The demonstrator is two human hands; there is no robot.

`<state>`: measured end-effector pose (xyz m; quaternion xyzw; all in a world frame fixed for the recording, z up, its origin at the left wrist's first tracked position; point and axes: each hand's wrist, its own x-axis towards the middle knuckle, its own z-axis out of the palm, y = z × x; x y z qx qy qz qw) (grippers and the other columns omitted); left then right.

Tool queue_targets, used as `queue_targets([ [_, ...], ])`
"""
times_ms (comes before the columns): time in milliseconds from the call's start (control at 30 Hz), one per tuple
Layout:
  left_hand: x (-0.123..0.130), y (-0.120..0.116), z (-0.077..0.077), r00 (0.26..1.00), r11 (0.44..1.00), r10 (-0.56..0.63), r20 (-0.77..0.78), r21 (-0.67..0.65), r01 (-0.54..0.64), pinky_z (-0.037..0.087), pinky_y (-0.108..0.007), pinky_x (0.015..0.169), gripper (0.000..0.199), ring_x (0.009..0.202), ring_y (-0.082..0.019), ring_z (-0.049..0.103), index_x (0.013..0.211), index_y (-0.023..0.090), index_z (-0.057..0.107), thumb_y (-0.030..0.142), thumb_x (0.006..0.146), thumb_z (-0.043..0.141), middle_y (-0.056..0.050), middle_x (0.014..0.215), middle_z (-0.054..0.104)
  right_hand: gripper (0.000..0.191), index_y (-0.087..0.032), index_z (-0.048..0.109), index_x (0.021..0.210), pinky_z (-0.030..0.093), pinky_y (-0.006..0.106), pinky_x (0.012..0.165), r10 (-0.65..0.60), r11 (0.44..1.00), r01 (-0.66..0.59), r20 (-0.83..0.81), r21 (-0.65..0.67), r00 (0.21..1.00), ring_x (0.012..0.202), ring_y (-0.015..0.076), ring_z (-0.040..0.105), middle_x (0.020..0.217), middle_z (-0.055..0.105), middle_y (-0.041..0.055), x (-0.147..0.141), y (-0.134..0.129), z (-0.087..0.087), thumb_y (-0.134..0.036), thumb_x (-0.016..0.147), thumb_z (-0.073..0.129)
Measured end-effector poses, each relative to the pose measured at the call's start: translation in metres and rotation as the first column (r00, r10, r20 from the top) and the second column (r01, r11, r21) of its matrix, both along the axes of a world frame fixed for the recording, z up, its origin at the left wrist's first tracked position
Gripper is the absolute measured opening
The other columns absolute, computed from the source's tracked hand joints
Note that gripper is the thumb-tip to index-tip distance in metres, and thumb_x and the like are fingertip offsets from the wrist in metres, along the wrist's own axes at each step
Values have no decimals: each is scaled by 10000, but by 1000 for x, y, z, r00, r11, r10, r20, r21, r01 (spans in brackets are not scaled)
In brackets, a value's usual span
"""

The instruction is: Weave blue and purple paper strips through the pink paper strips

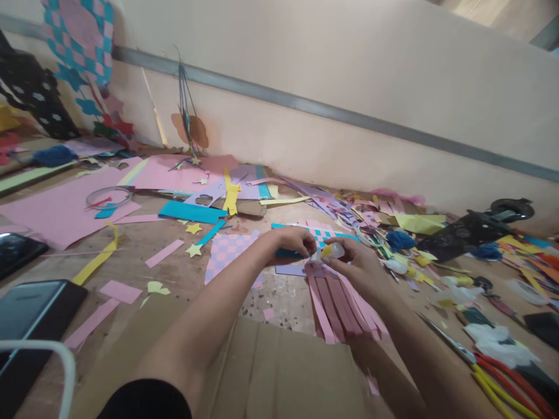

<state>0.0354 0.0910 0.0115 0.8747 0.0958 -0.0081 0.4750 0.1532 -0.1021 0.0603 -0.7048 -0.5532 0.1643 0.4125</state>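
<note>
glue bottle pinched in right fingers, left fingers closed on teal paper; hard squeezing could smear pink strips.

**Pink paper-strip fringe:** one, the landmark.

**Hands:** two, both directly above the fringe: left hand and right hand.

**Small white bottle with yellow cap:** one, in the right hand, above the fringe.

**Checked paper weaves on the table:** two, a pink-and-lilac weave left of the fringe and a pink-and-blue weave just behind it.

**Yellow paper stars, larger:** two, left of the fringe.

**Blue yarn tufts:** three, two right of the fringe and one far left.

**Long-bladed scissors:** one pair, right of the fringe.

**Clear tape rolls:** one, well left of the fringe.
</note>
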Motion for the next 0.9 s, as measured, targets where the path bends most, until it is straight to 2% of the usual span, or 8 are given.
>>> queue_targets([
  [167,0,5,-5,999,999,-22,38,-30,23,504,-283,767,250,814,-164,637,915,151,730,45,688,731,-19,899,720,384,-208,737,926,479,354,676,6,999,-10,-135,-31,991,731,227,613,805,688,32,-2,5,-2,-519,713,807],
  [300,0,5,-6,999,999,-38,38,-18,38,504,-286,782,275,827,-166,648,968,158,747,59,713,731,-13,911,727,340,-210,721,815,444,336,635,-6,1000,4,-75,-27,997,687,214,582,737,660,21,-6,6,0,-539,747,774],
  [567,0,3,-7,999,998,-27,35,-49,29,509,-282,788,244,820,-156,634,944,152,741,46,729,701,-16,910,719,327,-222,722,757,400,317,616,-40,999,40,-7,37,999,648,191,539,690,632,3,-7,8,-4,-543,751,785],
  [900,-3,0,-1,999,998,-16,36,-60,18,529,-364,880,229,807,-169,614,889,151,723,24,699,699,-26,870,696,391,-236,670,680,372,297,571,-60,996,59,21,67,998,620,178,479,639,553,-8,-6,7,-9,-595,775,789],
])
